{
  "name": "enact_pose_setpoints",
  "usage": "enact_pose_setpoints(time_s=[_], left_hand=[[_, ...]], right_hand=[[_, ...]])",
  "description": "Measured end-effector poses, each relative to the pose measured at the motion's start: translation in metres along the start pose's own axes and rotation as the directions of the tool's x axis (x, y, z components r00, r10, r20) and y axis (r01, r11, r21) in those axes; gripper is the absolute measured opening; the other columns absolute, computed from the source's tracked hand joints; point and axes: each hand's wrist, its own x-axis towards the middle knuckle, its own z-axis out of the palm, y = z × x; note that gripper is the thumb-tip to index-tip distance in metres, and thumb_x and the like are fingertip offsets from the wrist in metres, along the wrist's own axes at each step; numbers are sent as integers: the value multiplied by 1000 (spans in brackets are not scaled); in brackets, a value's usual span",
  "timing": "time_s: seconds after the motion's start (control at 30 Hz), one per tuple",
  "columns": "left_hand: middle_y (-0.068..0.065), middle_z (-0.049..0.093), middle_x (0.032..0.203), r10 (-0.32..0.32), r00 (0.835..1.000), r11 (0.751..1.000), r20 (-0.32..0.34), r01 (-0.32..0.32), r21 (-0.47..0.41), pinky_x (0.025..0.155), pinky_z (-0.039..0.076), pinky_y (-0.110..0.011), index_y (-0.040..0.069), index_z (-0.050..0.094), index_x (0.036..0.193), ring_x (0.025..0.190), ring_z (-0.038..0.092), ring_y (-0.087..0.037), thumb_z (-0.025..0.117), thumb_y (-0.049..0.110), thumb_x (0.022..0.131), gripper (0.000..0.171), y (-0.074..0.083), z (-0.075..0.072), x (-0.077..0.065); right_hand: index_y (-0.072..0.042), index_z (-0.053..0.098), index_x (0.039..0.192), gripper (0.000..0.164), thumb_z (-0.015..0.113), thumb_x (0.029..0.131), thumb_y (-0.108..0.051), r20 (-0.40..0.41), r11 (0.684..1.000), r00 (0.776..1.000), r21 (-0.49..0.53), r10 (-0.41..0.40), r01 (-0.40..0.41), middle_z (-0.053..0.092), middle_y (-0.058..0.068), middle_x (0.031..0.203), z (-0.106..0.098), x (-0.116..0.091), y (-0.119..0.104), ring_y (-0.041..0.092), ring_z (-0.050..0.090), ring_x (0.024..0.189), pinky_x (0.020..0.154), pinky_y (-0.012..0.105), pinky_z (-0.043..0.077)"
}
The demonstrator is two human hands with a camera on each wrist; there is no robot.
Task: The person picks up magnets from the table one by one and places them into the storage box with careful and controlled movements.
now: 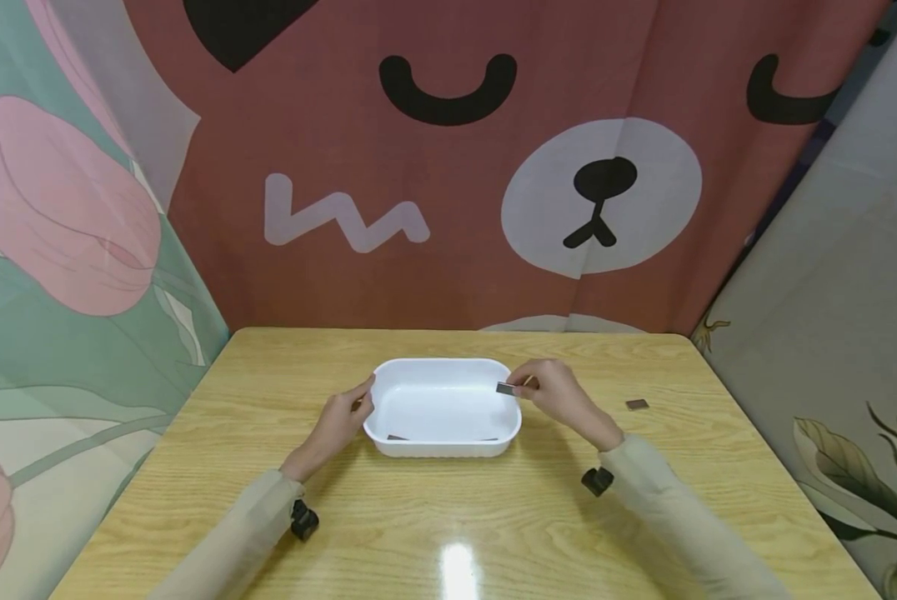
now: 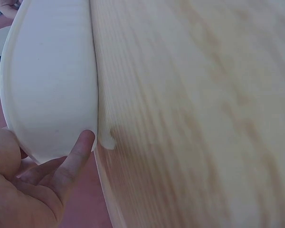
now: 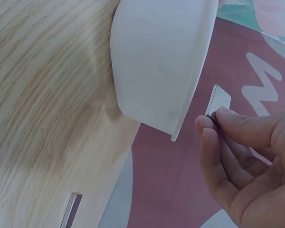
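A white rectangular dish (image 1: 443, 449) stands on the table. My left hand (image 1: 341, 418) holds its left end; in the left wrist view a finger (image 2: 78, 152) lies along the outer wall. Between thumb and fingertips, my right hand (image 1: 558, 392) pinches a small flat rectangular piece (image 1: 504, 388), dark in the head view and pale on the face seen in the right wrist view. That piece overlaps the dish's right rim from above in the head view. Inside the dish, thin dark slivers (image 1: 398, 437) show along the near wall, mostly hidden by it.
A similar small flat piece (image 1: 637, 404) lies on the wooden table (image 1: 448, 500), right of the dish. Behind the table hangs a printed cloth (image 1: 343, 283), with more patterned cloth at both sides. Each wrist carries a small black camera.
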Motion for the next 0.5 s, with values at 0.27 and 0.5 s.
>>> enact_pose_setpoints(time_s=[0.27,0.5], left_hand=[[-14,51,122,-1,1000,1000,-1,1,9,46,47,-19,3,41,131,78,57,-15,43,12,92,40,0,0,1],[-14,50,123,-15,1000,1000,4,15,7,49,48,-19,3,40,131,80,57,-15,43,11,92,40,3,0,0]], right_hand=[[-11,71,84,12,68,75,-4,-36,999,999,-46,-24,23,64,-1,80,4,2,-2,4,56,59,52,19,48],[-10,70,85,12,67,76,-3,-53,999,998,-48,-26,23,64,2,82,6,3,0,6,57,60,52,18,47]])
